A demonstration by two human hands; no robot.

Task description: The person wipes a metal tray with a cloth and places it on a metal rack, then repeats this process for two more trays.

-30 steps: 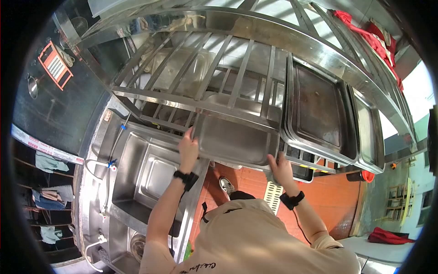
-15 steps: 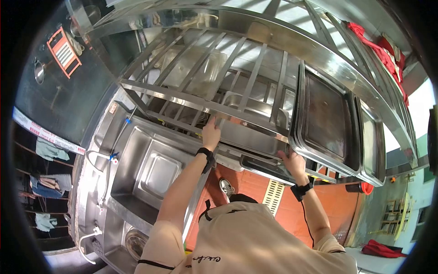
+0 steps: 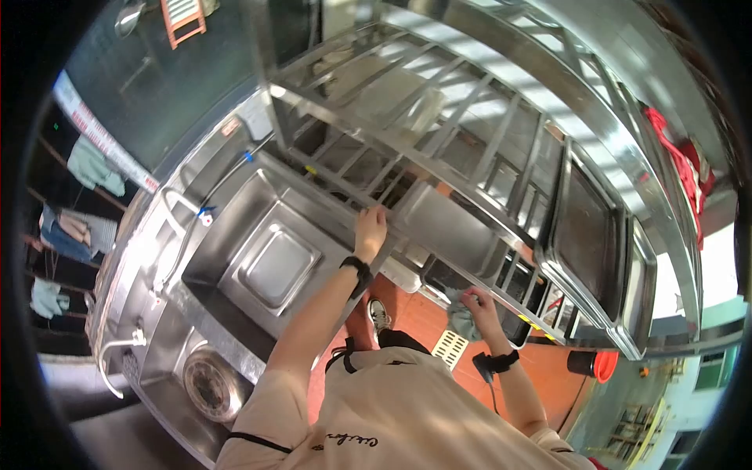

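Note:
My right hand (image 3: 480, 304) pinches a grey-green cloth (image 3: 462, 317) that hangs down in front of the metal rack (image 3: 493, 207). Close to the sink's rim, my left hand (image 3: 370, 229) is loosely closed, and nothing shows in it. A shallow steel pan (image 3: 450, 227) lies on the rack's lower level, just beyond both hands and apart from them. Below it a dark tray (image 3: 442, 278) sticks out, partly hidden by the cloth.
A steel sink (image 3: 278, 266) is at my left, with a round metal lid-like disc (image 3: 210, 384) in the basin nearer me. Baking trays (image 3: 583, 227) lean upright on the rack's right. A red-rimmed bucket (image 3: 603, 366) and a floor drain (image 3: 449, 349) are below.
Both hands have come away from the pan's front edge, back towards me. The cloth now hangs plainly in view from my right hand. My view has turned, shifting the rack to the right.

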